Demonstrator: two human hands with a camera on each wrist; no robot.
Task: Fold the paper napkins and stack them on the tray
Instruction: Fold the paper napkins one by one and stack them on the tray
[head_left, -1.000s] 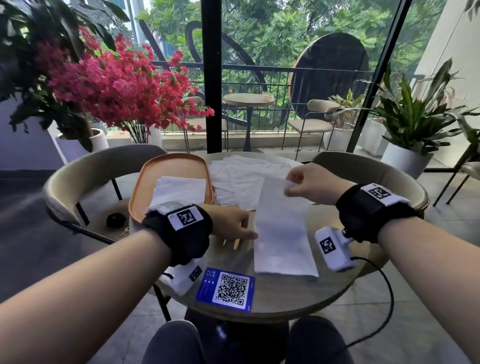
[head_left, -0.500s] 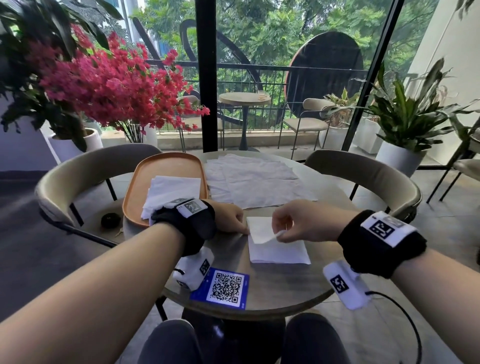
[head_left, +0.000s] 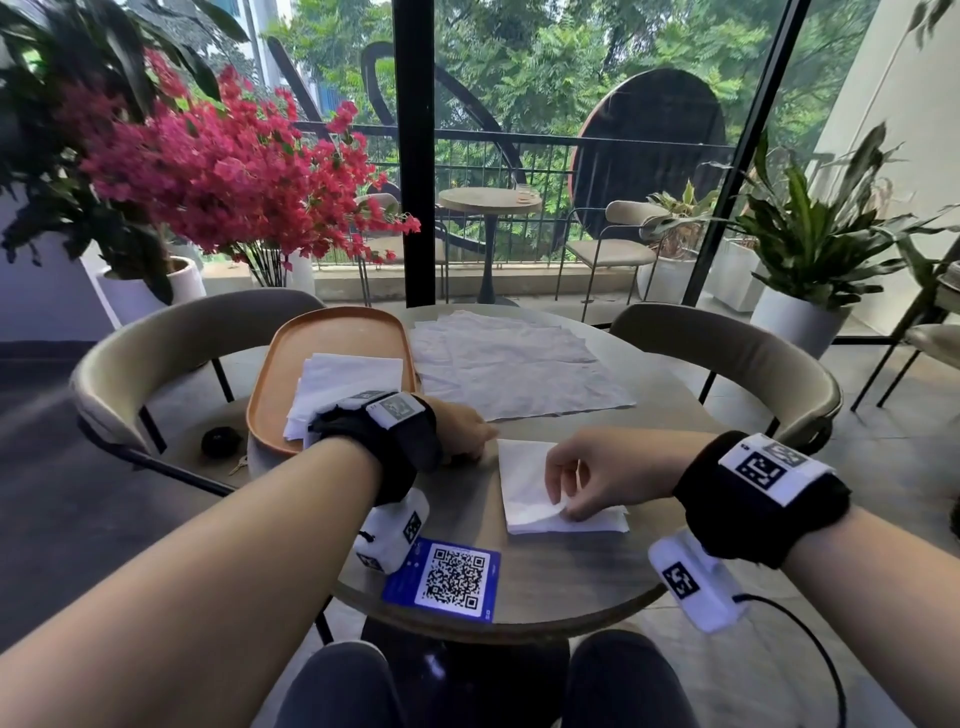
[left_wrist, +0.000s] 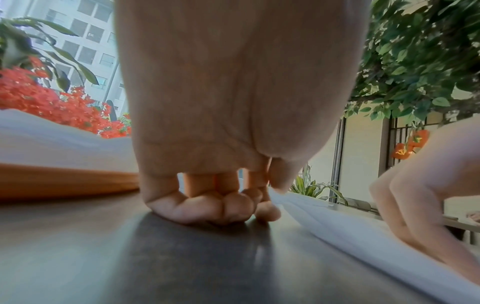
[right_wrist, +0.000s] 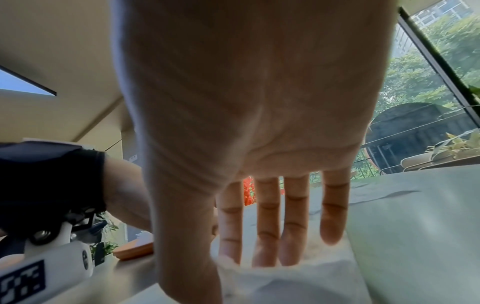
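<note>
White napkin (head_left: 524, 480) under right fingers (head_left: 563, 480), seemingly pinched

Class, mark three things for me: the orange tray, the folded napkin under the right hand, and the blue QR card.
orange tray (head_left: 332, 338): head view, bare far part of its floor.
folded napkin (head_left: 522, 470): head view, its flat upper left area.
blue QR card (head_left: 453, 576): head view, middle of its code.

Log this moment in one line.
right hand: pinching folded napkin corner | left hand: curled on table | tray: napkin stack
</note>
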